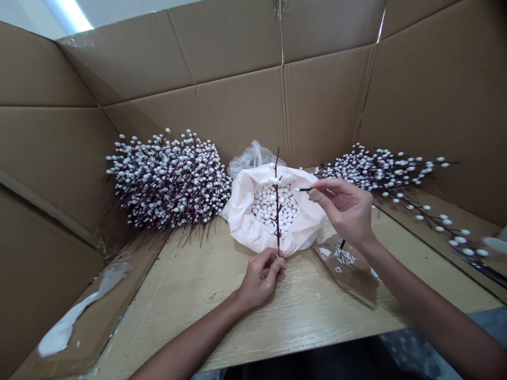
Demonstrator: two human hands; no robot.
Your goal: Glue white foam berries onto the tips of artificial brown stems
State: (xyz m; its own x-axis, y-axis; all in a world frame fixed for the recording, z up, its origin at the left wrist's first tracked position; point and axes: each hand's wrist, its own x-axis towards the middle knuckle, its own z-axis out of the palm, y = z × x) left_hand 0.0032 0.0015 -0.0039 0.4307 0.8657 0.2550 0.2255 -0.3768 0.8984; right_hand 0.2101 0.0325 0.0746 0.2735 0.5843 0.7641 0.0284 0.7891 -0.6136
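My left hand (264, 275) is closed around the lower end of a brown artificial berry twig (278, 224), which stands upright with a few white berries near its top and bare side stubs below. Between thumb and fingertips, my right hand (344, 207) pinches a thin black stick (304, 189) with a white tip, pointing left at the twig and apart from it. Both thumbs have a tan wrapping. Behind the twig sits a pale plastic bag (242, 224), its mouth rolled open, filled with loose white berries (261, 207).
Large heaps of berry branches lie at left (170, 179) and at right (368, 169). Below my right hand is a cardboard piece (356, 285) with white paste (344, 257) and a dark stick on it. A white plastic strip (75, 316) lies left. Cardboard walls (237, 116) enclose the table.
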